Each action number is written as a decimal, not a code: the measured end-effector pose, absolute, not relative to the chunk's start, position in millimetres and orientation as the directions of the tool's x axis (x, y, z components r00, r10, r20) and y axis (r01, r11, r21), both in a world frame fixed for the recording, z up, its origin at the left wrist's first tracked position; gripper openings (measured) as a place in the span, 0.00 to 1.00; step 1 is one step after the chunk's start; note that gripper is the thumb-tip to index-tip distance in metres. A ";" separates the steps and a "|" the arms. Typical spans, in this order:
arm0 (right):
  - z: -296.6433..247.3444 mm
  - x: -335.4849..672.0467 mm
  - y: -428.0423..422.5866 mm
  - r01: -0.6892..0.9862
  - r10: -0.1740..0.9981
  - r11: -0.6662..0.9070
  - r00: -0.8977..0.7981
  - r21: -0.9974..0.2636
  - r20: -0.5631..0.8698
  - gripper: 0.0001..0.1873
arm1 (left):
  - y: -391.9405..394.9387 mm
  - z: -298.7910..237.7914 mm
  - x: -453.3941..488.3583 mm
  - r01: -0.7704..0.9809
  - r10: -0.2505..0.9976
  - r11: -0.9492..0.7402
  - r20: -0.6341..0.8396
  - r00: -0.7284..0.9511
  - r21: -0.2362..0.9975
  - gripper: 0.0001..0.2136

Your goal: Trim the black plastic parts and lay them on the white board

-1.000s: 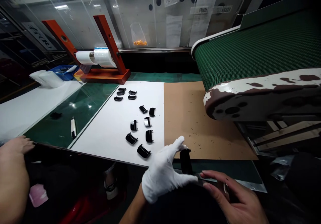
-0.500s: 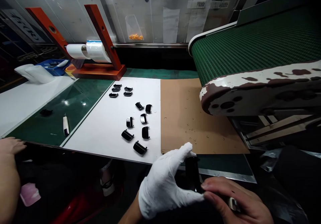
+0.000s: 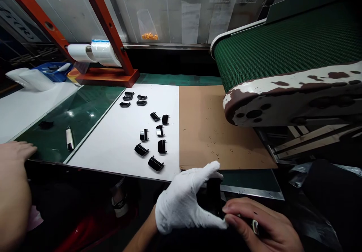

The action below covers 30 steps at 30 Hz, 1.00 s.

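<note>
My left hand, in a white glove, is wrapped round a glossy black plastic part held upright just below the table's front edge. My bare right hand is closed beside it. Its fingertips touch the lower end of the part, and a small metal-tipped object shows between its fingers. Several similar black parts lie scattered on a white sheet ahead of my left hand.
A brown cardboard sheet lies right of the white sheet, under the end of a green conveyor belt. A pen-like tool lies on the green mat. A red stand holds film rolls. Another person's bare arm rests at the left edge.
The view has dropped slightly, so the table things sit higher in frame. My hands stay together on the black part. The other person's hand has reached a little further onto the table edge.
</note>
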State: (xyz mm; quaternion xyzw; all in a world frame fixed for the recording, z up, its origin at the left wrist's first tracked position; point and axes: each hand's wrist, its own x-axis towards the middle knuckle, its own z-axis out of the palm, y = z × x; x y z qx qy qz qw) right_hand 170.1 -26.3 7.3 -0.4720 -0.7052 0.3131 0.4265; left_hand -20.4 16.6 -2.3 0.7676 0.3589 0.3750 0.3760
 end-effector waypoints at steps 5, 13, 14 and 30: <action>8.7 185.1 -20.4 0.491 0.974 0.213 -0.180 -0.845 0.141 0.25 | 15.1 5.0 -20.5 0.281 0.819 -0.532 0.401 0.411 0.799 0.46; 33.2 178.4 -9.5 0.658 0.888 0.456 -0.384 -0.599 0.254 0.36 | 8.8 13.1 -14.8 0.221 0.829 -0.524 0.433 0.354 0.823 0.45; 35.0 176.5 -8.8 0.671 0.875 0.481 -0.411 -0.565 0.257 0.36 | 7.5 13.5 -13.9 0.209 0.836 -0.515 0.433 0.336 0.831 0.45; 49.2 172.2 -2.3 0.737 0.848 0.510 -0.516 -0.443 0.117 0.40 | -3.6 19.8 -6.2 0.151 0.854 -0.496 0.449 0.264 0.855 0.41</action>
